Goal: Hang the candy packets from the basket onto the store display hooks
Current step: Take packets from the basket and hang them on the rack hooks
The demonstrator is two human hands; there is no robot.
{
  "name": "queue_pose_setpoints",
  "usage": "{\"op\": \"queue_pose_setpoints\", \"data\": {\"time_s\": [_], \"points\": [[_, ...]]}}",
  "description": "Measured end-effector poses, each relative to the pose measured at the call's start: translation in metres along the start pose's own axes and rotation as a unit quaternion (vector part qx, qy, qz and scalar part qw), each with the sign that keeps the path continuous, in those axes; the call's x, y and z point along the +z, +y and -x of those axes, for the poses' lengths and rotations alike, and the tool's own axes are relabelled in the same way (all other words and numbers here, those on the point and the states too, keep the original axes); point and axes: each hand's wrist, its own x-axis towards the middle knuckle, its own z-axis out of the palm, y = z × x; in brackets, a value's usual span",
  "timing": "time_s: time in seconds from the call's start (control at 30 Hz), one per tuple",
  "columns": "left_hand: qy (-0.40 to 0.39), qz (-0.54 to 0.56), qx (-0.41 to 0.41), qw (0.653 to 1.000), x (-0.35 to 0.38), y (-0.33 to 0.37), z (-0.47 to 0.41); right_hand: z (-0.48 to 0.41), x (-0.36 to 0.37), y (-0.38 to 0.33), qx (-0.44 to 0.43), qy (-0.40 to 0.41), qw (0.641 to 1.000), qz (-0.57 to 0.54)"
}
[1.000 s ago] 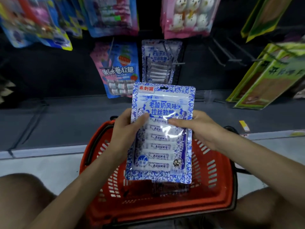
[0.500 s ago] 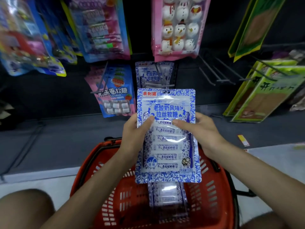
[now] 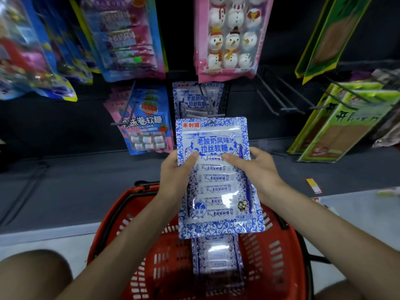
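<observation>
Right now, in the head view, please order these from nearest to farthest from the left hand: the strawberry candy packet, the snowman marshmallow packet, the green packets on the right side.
Measured from the left hand:
1. Strawberry candy packet: just above the hand, slightly left, on the lower hook row.
2. Snowman marshmallow packet: higher up, on the upper row, to the right.
3. Green packets: far right, beyond the right hand.

hidden: my fingers behind the blue-and-white packet (image 3: 216, 176), which covered the hung matching packet (image 3: 198, 98) below its title | cut off: red basket (image 3: 138, 267) at bottom edge | blurred: left-hand bags (image 3: 28, 57), print unreadable
</observation>
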Motion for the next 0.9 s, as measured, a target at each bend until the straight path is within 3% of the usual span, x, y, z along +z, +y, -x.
{"op": "queue_pose_setpoints", "data": {"time_s": [0.17, 0.43, 0.63, 0.73, 0.9], "points": [[-0.013, 0.018, -0.048, 0.999, -0.002, 0.001, -0.001, -0.007, 0.002, -0.005, 0.028, 0.013, 1.0, -0.003], [0.006, -0.087, -0.023, 0.996, -0.006, -0.012, 0.009, -0.041, 0.011, -0.01, 0.068, 0.036, 0.997, 0.013], [0.029, -0.066, -0.043, 0.996, -0.003, -0.004, -0.019, -0.064, 0.019, -0.012, 0.114, 0.008, 0.993, 0.03], [0.065, -0.071, -0.036, 0.995, 0.006, -0.002, -0.039, -0.074, 0.022, -0.001, 0.102, -0.002, 0.991, 0.083], [0.087, -0.168, 0.007, 0.982, 0.02, 0.001, -0.058, -0.086, 0.027, -0.004, 0.05, 0.027, 0.985, 0.165]]}}
